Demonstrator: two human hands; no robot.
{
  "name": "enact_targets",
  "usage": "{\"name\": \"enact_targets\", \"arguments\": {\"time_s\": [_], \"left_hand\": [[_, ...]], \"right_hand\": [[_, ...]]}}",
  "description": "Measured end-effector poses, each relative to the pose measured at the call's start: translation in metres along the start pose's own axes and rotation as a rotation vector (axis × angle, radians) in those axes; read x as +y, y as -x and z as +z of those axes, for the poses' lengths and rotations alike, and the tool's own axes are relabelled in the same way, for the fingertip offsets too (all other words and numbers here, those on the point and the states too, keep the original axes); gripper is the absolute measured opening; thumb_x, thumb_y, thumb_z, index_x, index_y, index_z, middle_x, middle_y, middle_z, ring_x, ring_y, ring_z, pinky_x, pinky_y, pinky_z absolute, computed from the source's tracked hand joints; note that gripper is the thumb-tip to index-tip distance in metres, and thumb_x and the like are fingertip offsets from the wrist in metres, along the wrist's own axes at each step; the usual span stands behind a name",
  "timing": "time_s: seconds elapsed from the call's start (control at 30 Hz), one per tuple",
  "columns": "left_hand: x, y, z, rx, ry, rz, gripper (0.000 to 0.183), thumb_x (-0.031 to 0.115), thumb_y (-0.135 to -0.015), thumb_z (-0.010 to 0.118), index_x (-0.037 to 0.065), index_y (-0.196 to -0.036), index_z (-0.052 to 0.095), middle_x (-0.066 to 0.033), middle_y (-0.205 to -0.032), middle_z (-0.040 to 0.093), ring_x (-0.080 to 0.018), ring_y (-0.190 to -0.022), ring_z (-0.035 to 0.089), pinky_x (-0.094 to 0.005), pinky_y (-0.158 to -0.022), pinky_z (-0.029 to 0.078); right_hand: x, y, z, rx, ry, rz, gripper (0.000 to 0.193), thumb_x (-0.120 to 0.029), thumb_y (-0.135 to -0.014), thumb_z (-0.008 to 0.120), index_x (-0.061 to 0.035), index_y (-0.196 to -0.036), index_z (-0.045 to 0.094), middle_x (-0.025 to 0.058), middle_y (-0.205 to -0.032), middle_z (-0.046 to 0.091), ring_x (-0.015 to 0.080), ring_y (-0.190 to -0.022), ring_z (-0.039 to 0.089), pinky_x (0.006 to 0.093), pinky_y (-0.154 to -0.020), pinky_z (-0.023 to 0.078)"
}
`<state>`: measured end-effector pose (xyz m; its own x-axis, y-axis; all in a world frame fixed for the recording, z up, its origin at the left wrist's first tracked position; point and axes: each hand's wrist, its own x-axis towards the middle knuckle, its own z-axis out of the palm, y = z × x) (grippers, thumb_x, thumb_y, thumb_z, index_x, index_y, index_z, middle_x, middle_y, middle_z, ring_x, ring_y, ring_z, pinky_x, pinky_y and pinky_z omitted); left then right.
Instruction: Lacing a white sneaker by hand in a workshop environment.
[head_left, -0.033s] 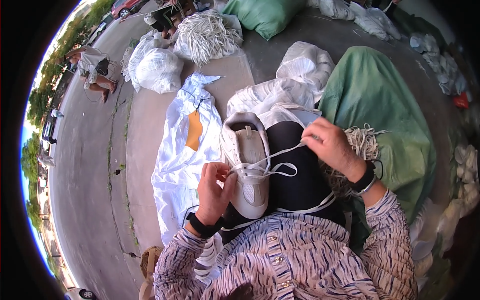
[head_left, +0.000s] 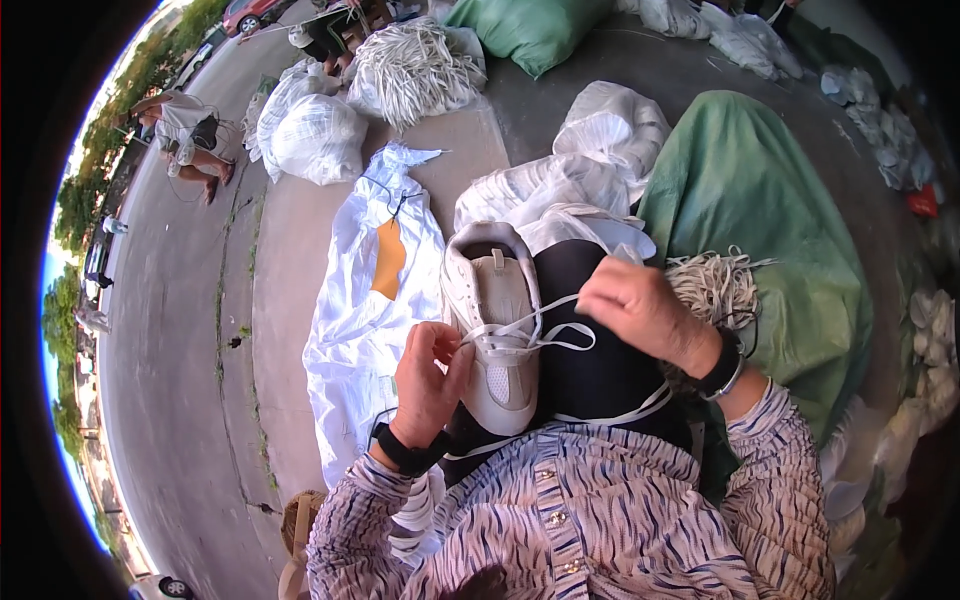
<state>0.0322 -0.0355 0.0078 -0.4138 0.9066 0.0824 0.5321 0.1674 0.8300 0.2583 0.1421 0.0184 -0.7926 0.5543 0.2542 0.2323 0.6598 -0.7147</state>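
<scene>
A white and beige sneaker (head_left: 508,390) lies on my lap, its toe toward me and its opening away. My left hand (head_left: 430,375) is closed at the shoe's left side, thumb and finger pinching the white shoelace. Right of the shoe, my right hand (head_left: 645,310) grips the other part of the shoelace (head_left: 557,304) between bent fingers, so it runs slanting up from the eyelets. A loose loop of lace sticks out to the right over my dark trouser leg. The fingertips of my right hand are partly hidden behind the hand.
A bundle of loose laces (head_left: 715,285) lies to the right by a green sack (head_left: 765,200). Ahead are white plastic bags (head_left: 610,125). Crumpled white sheeting (head_left: 355,330) with a yellow-orange piece (head_left: 387,260) spreads on the left. Another person (head_left: 185,130) is at the far left.
My right hand has moved a little left and down toward the shoe, still on the lace. My left hand and the sneaker have hardly moved.
</scene>
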Motion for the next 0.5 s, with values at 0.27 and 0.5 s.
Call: {"name": "enact_targets", "arguments": {"time_s": [0.27, 0.5], "left_hand": [[0.003, -0.017, -0.014, 0.080, -0.135, 0.313, 0.012, 0.008, -0.084, 0.060, 0.003, -0.084, 0.050, -0.0088, -0.073, 0.057, -0.0184, -0.063, 0.056, -0.0287, -0.059, 0.045], [0.023, -0.034, -0.043, -0.263, -0.625, 0.431, 0.012, 0.019, -0.077, 0.067, 0.009, -0.076, 0.062, -0.0063, -0.071, 0.053, -0.0255, -0.069, 0.054, -0.0373, -0.061, 0.044]], "right_hand": [[-0.043, -0.022, 0.048, -0.069, 0.288, -0.429, 0.011, -0.005, -0.073, 0.061, -0.0054, -0.076, 0.050, 0.0068, -0.072, 0.047, 0.0227, -0.069, 0.057, 0.0330, -0.056, 0.046], [-0.046, -0.009, 0.024, -0.047, 0.684, -0.219, 0.011, -0.007, -0.071, 0.059, -0.0068, -0.072, 0.048, 0.0057, -0.063, 0.048, 0.0205, -0.060, 0.057, 0.0294, -0.050, 0.047]]}}
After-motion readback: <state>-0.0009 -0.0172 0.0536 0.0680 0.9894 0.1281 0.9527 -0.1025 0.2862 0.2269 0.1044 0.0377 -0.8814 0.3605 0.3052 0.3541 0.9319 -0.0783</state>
